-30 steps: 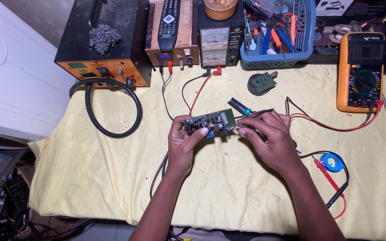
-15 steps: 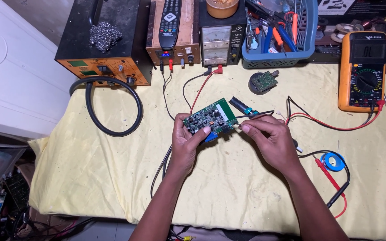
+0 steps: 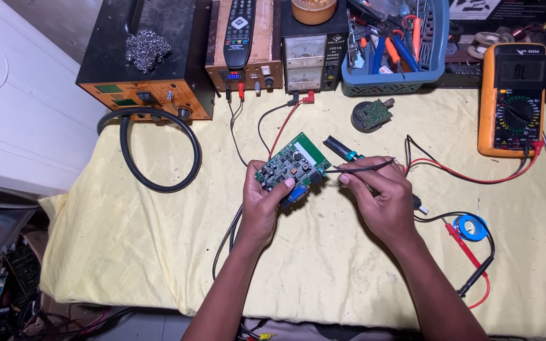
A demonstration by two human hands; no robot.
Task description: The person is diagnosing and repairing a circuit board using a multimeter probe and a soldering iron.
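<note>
Two hands meet over the yellow cloth (image 3: 127,240). The left hand (image 3: 265,205) is clamped on a green circuit board (image 3: 292,166), tilted up just above the cloth near the middle. The right hand (image 3: 380,196), at three o'clock of the board, pinches a thin black probe (image 3: 364,168) whose tip touches the board's edge. An orange meter (image 3: 513,101) sits at two o'clock.

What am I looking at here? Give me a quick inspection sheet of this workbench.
Surface: yellow cloth, wrinkled, over the table.
Job's things: green circuit board, tilted; thin black probe.
Clutter: blue basket of tools, remote control, small round board.
Hands: left hand holds the circuit board; right hand pinches the probe.
Cables: red and black leads, black hose loop.
Surroundings: orange multimeter, orange-fronted station, power supply.
</note>
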